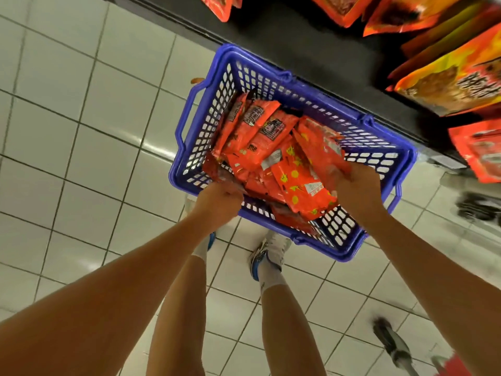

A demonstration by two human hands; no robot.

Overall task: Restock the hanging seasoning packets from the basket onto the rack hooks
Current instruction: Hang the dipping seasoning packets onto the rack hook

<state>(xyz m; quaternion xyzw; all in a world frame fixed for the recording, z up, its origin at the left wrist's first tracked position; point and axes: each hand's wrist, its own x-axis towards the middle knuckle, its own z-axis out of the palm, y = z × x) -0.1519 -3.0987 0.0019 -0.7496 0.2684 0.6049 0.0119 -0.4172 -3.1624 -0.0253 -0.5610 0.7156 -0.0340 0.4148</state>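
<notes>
Down on the white tile floor (81,131) sits a blue basket (189,123), right beside the dark bottom of the rack (284,42). That looks like a handy spot, I think, because the person can bend, grab, and then reach up to the hooks without walking.

The basket is full of orange seasoning packets (260,137). They lie in a loose, messy pile, leaning on each other. Most of them are long and flat, and their long sides run from the near edge of the basket toward the far left corner. Their dark printed ends point away from the person.

Both hands are down inside the basket. The left hand (219,199) is at the near rim, with its fingers curled and pinching the edge of a packet at the left of the pile. The right hand (355,185) is at the right side of the pile, with its fingers wrapped over a packet with yellow spots (295,183). That one lies with its long side slanting toward the near right corner.

My guess is that the hands are gathering packets to lift out together.

More orange bags (447,85) hang on the rack above, tilted in the wide view. The hooks themselves cannot be seen. The person's shoes (268,253) stand just behind the basket.
</notes>
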